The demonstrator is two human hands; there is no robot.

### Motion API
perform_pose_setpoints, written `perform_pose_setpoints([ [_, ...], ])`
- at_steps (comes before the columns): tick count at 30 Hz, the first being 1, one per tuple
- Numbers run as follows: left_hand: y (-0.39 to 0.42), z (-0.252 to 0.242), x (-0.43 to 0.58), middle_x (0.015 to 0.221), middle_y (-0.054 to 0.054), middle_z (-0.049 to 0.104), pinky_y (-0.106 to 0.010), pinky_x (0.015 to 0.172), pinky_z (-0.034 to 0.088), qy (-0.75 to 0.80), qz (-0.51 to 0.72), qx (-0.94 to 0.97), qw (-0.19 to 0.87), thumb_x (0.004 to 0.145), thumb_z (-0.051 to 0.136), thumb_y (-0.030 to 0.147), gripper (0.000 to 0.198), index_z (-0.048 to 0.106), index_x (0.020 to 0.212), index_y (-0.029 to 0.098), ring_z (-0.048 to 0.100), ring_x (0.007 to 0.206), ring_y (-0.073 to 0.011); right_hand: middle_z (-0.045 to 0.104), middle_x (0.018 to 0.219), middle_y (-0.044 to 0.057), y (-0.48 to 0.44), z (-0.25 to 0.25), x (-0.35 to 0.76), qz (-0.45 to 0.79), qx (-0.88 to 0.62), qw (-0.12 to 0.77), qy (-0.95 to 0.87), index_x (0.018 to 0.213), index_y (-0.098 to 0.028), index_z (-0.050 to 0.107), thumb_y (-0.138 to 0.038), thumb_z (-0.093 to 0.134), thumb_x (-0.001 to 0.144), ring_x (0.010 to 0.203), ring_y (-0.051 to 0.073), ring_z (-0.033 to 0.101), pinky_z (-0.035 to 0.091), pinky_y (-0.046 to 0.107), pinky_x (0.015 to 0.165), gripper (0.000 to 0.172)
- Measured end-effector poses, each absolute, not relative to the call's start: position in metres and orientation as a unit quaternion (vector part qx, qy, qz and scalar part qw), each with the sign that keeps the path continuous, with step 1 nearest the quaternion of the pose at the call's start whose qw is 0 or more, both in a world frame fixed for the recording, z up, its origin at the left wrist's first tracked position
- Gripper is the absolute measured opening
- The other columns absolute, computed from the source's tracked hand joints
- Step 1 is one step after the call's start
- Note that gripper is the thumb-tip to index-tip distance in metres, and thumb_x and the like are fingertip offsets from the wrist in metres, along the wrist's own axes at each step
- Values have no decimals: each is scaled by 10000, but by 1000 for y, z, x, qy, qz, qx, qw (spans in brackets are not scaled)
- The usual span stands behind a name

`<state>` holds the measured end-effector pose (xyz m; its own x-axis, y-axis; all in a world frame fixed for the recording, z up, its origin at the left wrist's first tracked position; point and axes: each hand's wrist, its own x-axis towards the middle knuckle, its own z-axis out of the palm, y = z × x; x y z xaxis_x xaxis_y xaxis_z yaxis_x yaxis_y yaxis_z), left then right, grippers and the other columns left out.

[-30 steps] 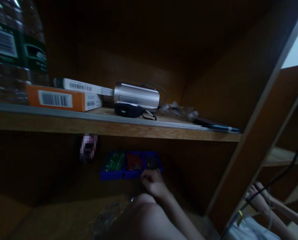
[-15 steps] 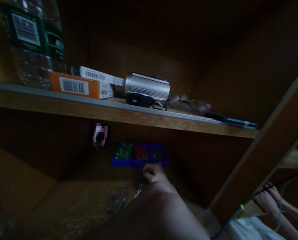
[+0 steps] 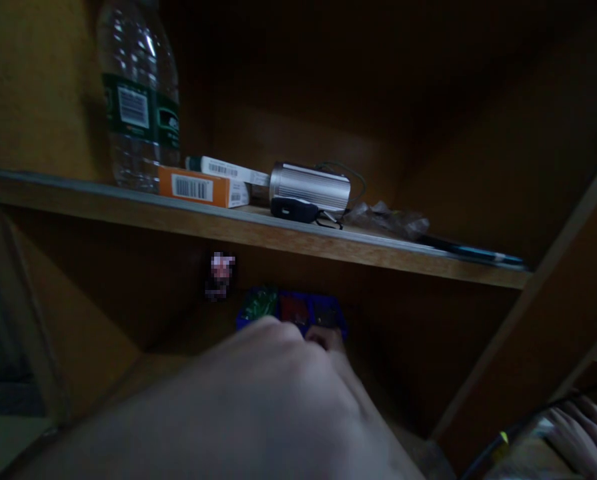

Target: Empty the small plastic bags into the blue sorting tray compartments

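My left hand (image 3: 325, 338) reaches deep into the dim lower compartment and sits at the front edge of a blue tray (image 3: 298, 308) with three sections. The tray holds green, red and darker small parts. Only the knuckles show and the fingers look curled; whatever they hold is hidden. My own forearm (image 3: 258, 407) fills the foreground and covers most of the tray's front. My right hand (image 3: 581, 427) lies low at the far right, outside the shelf unit, fingers stretched out beside a black cable (image 3: 498, 440) with a yellow tag.
The wooden shelf board (image 3: 258, 233) above carries a clear water bottle (image 3: 138, 100), an orange box (image 3: 201, 188), a white box behind it, a ribbed silver cylinder (image 3: 311, 188), a black gadget (image 3: 294, 210), crumpled plastic (image 3: 385, 220) and a dark flat item (image 3: 473, 253). A slanted side panel (image 3: 543, 320) bounds the right.
The view has pulled back and swung left, so the whole bottle now shows. My left forearm has risen close to the camera and now covers the hand and the tray's front.
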<state>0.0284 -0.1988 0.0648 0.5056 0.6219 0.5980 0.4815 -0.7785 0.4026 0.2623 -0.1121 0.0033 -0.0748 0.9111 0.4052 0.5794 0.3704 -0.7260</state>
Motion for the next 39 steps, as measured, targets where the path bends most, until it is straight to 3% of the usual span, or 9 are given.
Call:
perform_pose_setpoints([
  [3, -154, 124, 27, 689, -10, 712, -376, 765, 508, 365, 258, 891, 79, 792, 462, 614, 405, 755, 769, 336, 674, 774, -241, 527, 599, -16, -111, 8, 271, 203, -520, 458, -692, 615, -180, 563, -223, 465, 712, 619, 148, 487, 306, 239, 585, 145],
  [6, -111, 131, 29, 724, -34, 694, -284, 734, 448, 398, 164, 897, 98, 829, 527, 445, 316, 714, 707, 222, 614, 730, -185, 518, 594, -15, -107, 7, 279, 233, -510, 453, -694, 596, -176, 560, -219, 478, 692, 629, 145, 491, 319, 235, 599, 134],
  [8, -89, 101, 24, 762, -14, 681, -252, 664, 414, 381, 132, 903, 151, 835, 531, 399, 263, 714, 801, 213, 583, 714, -166, 530, 582, -13, -105, 6, 282, 256, -505, 433, -702, 591, -173, 584, -207, 490, 671, 624, 145, 497, 324, 233, 597, 128],
  [13, -65, 29, 2, 822, -1, 636, -232, 633, 389, 351, 82, 893, 269, 807, 609, 489, 322, 706, 942, 213, 555, 748, -158, 629, 679, 1, -109, 9, 281, 304, -497, 344, -737, 736, -168, 701, -192, 554, 692, 681, 154, 540, 354, 234, 627, 156],
  [17, -65, 24, -2, 890, 3, 631, -236, 640, 391, 324, 55, 891, 313, 706, 715, 563, 460, 686, 1018, 225, 546, 787, -169, 602, 740, -8, -117, 14, 268, 319, -512, 175, -778, 888, -194, 726, -367, 664, 771, 717, 149, 520, 346, 223, 615, 218],
  [19, -66, 24, -2, 989, -12, 646, -249, 679, 408, 323, 41, 894, 307, 651, 755, 591, 566, 668, 1077, 230, 562, 845, -190, 581, 753, -17, -119, 15, 261, 310, -513, 134, -789, 919, -198, 715, -407, 698, 760, 709, 138, 502, 326, 214, 586, 264],
  [24, -66, 17, -3, 1134, -54, 651, -279, 774, 428, 356, 29, 896, 265, 595, 792, 594, 680, 648, 1146, 223, 583, 970, -243, 557, 690, -32, -117, 9, 255, 317, -507, 106, -795, 866, -173, 698, -260, 682, 727, 628, 108, 456, 290, 208, 545, 165],
  [30, -66, 16, -2, 1025, -37, 668, -265, 686, 415, 369, 5, 890, 268, 663, 751, 511, 493, 680, 1046, 210, 598, 881, -223, 538, 634, -33, -115, 8, 257, 353, -490, 144, -784, 778, -166, 681, -224, 639, 709, 619, 118, 463, 301, 221, 565, 99],
  [39, -68, 12, 3, 907, -5, 661, -246, 706, 407, 312, 144, 884, 316, 846, 570, 402, 243, 650, 951, 197, 582, 815, -173, 598, 726, -22, -115, 10, 254, 446, -435, 387, -680, 824, -203, 585, -269, 624, 758, 634, 125, 493, 337, 230, 591, 101],
])
